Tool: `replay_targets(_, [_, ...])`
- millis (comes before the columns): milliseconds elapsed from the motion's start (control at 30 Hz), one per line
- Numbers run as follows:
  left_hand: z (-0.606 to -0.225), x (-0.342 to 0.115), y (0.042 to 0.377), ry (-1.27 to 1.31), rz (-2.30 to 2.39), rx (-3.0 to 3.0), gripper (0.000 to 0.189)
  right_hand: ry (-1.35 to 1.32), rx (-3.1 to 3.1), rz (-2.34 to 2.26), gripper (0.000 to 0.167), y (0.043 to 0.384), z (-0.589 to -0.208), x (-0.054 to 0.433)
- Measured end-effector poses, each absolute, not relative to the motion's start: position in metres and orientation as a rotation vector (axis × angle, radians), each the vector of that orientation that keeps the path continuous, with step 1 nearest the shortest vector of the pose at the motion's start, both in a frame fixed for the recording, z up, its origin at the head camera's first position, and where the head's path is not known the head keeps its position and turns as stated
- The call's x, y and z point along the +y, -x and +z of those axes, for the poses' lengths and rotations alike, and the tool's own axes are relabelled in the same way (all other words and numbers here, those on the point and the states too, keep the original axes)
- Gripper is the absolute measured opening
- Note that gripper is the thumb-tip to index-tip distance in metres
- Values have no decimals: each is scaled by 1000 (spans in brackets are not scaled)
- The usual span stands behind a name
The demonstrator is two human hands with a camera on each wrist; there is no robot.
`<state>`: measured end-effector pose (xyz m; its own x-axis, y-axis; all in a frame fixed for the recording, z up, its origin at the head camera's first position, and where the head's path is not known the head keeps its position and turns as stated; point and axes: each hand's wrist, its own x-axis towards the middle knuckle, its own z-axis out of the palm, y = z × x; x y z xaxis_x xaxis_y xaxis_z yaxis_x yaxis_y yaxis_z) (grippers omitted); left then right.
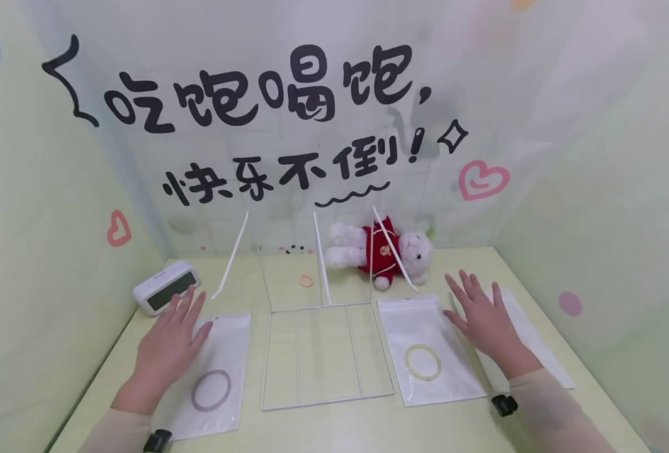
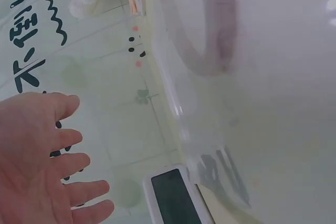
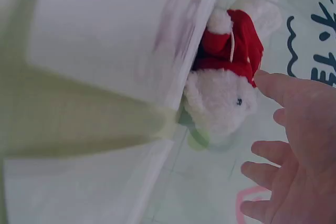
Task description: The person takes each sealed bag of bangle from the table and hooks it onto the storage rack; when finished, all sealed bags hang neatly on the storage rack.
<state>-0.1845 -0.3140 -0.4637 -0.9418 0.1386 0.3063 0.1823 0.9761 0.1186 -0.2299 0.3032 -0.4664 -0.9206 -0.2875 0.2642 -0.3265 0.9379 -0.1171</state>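
My left hand (image 1: 167, 346) has its fingers spread above a white zip bag (image 1: 232, 336), its fingertips near a digital clock (image 1: 170, 286). A greyish-purple ring (image 1: 229, 385) shows against that bag. On the other side, my right hand (image 1: 484, 321) is held with fingers apart over the inner edge of a white sheet or bag (image 1: 544, 355). Left of it lies another zip bag (image 1: 419, 318), against which a pale yellow ring (image 1: 438, 365) shows. Neither hand holds anything; both wrist views show bare, extended fingers. Between the bags stands a white wire rack (image 1: 321, 258) with three slanting prongs.
Behind the rack a white plush toy (image 1: 416, 251) in a red top lies on its side. A small orange ring (image 1: 306, 280) is on the table (image 1: 323, 434) near the back wall. Printed fabric walls (image 1: 623, 220) enclose the table at the back and both sides.
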Motion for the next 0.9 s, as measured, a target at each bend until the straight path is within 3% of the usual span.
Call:
replay_targets(333, [-468,-345,203,248,-313,-2823,45,-968,-2647,391,42,209,-484,247])
replay_targets(533, [-474,-371,211,183,-488,-2973,39,-1211,-2612,409,41,195,-488,227])
replay_targets(900, [-495,-397,229,249,-577,-3063,44,-1294,-2678,407,43,185,-491,213])
